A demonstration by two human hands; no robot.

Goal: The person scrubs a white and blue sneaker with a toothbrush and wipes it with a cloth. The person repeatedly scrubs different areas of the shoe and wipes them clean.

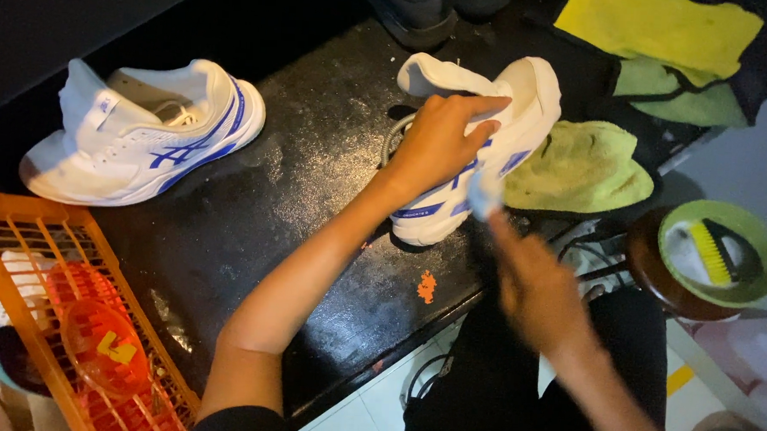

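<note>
A white sneaker with blue stripes (526,101) stands on a dark wet counter (316,178). My left hand (443,140) grips its upper side and steadies it. My right hand (535,287), blurred by motion, presses a small pale cloth or sponge (485,197) against the shoe's side near the sole. The matching second sneaker (145,136) lies apart at the left of the counter.
A yellow-green cloth (584,168) lies beside the held shoe, with more cloths (667,34) behind. A green bowl (766,249) at right holds a yellow-bristled brush (714,253). An orange plastic rack (20,251) with cups stands at the lower left. Dark shoes (427,10) sit at the back.
</note>
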